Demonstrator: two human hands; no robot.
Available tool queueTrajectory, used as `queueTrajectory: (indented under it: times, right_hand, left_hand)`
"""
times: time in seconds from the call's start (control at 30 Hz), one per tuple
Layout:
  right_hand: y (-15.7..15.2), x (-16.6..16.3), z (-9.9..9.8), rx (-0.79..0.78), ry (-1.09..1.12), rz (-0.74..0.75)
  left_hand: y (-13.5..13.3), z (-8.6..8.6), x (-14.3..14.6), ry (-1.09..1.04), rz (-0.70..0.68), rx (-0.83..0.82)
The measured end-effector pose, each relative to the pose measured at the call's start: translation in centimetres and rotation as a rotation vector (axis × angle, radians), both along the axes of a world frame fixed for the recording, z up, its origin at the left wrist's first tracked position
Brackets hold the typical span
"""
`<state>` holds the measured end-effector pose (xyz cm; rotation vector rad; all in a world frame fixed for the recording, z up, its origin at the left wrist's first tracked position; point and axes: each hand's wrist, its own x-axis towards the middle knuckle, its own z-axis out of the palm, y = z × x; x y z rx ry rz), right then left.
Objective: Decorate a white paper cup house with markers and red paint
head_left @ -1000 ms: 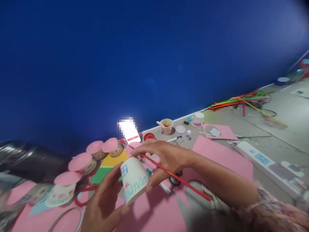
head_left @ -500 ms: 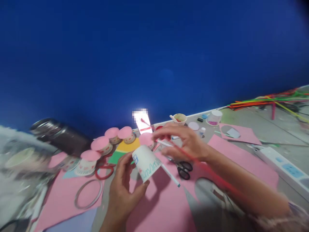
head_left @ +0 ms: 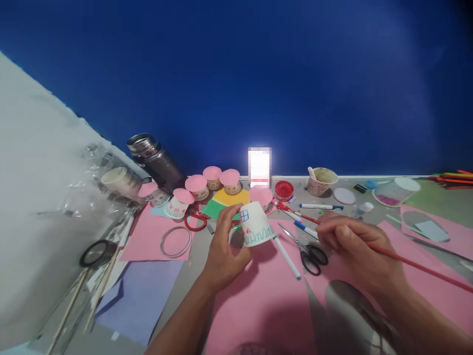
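Observation:
My left hand (head_left: 227, 251) holds an upside-down white paper cup (head_left: 257, 224), tilted, with a blue window, small red marks and green grass drawn on it. Between the fingers of my right hand (head_left: 360, 244) is a red paintbrush (head_left: 410, 264). Its red tip points left, close to the jar of red paint (head_left: 284, 190). A teal-tipped marker (head_left: 287, 259) lies on pink paper (head_left: 258, 310) below the cup. Black-handled scissors (head_left: 310, 254) rest between my two hands.
Several pink-topped cups (head_left: 197, 185) stand at the back left beside a dark thermos (head_left: 157, 160). A lit phone (head_left: 259, 167) leans against the blue wall. Red-handled scissors (head_left: 195, 222), a tape ring (head_left: 176, 241) and a patterned cup (head_left: 322, 181) are around the table.
My right hand has moved right, away from the cup, and the paintbrush now points left. The view has swung left and levelled. My left hand still holds the cup.

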<state>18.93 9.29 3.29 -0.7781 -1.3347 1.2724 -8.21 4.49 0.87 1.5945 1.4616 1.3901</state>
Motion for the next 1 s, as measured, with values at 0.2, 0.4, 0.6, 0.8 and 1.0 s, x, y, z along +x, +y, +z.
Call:
queueTrajectory:
  times: [0.2, 0.4, 0.6, 0.8, 1.0]
  right_hand:
    - [0.6, -0.5, 1.0, -0.168, 0.109, -0.021]
    - [0.3, 0.0, -0.2, -0.181, -0.005, -0.064]
    - [0.4, 0.6, -1.4, -0.111, -0.141, -0.194]
    - [0.1, 0.1, -0.2, -0.149, -0.188, -0.185]
    - [0.0, -0.3, -0.3, -0.141, -0.160, -0.201]
  left_hand:
    - [0.1, -0.2, 0.1, 0.081, -0.065, 0.037]
    - [0.0, 0.0, 0.4, 0.144, -0.097, 0.054]
    - [-0.2, -0.3, 0.2, 0.158, -0.113, 0.048]
    - [-0.3, -0.4, 0.2, 0.177, -0.090, 0.061]
    - [-0.3, -0.5, 0.5, 0.142, -0.105, 0.061]
